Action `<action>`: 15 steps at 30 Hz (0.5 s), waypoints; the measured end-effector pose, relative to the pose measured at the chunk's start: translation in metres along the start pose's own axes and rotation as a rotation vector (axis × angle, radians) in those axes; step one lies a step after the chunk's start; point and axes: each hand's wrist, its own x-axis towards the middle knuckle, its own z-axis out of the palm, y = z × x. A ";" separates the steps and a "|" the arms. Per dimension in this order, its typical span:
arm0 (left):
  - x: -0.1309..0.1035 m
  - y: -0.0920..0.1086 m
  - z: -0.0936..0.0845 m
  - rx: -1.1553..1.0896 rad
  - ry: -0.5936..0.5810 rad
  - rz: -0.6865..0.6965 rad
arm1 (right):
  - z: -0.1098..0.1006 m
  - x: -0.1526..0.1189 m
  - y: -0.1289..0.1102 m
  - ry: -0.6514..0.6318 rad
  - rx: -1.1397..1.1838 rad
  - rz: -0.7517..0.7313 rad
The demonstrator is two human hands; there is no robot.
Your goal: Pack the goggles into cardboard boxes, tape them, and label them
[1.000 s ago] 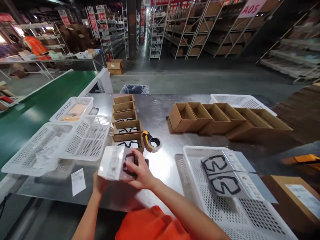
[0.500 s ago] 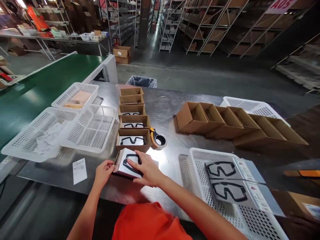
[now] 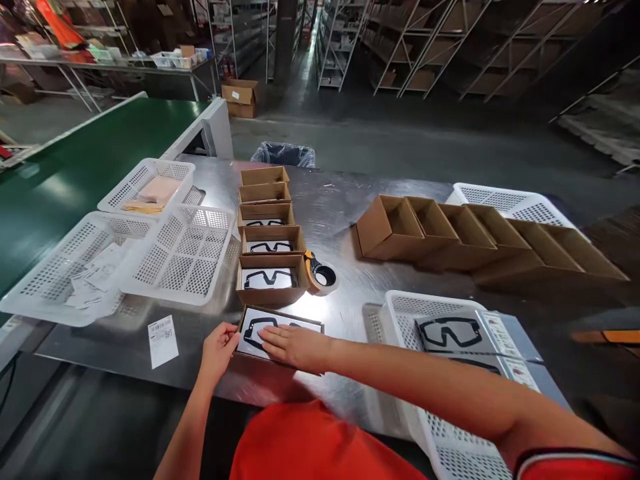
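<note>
Right hand [image 3: 295, 345] lies flat, fingers together, pressing the flat white goggle-printed packet [image 3: 260, 330] into the shallow brown cardboard box [image 3: 280, 337] at the table's near edge; left hand [image 3: 219, 348] pinches the box's left wall. Light, bendy, slick; best held by its edges

Brown cardboard box [image 3: 280, 333], white perforated basket [image 3: 180, 257], green conveyor belt [image 3: 75, 173], orange shirt [image 3: 310, 447].

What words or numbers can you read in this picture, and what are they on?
No text can be read here.
Paper slip on the table: a barcode and small print, too small to read.
Card in the box under the right hand: only a goggle outline, no readable words.
Packets in the white basket: label print blurred.
Papers in the left basket: blurred.
</note>
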 end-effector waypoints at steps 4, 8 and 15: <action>0.004 -0.003 0.000 0.021 -0.008 -0.005 | 0.038 0.017 0.021 0.020 0.054 0.069; -0.003 0.000 0.008 0.272 0.103 0.163 | 0.064 0.029 0.028 0.006 0.069 0.079; -0.035 -0.013 0.042 1.102 -0.167 0.811 | 0.006 0.010 0.034 0.108 -0.081 0.180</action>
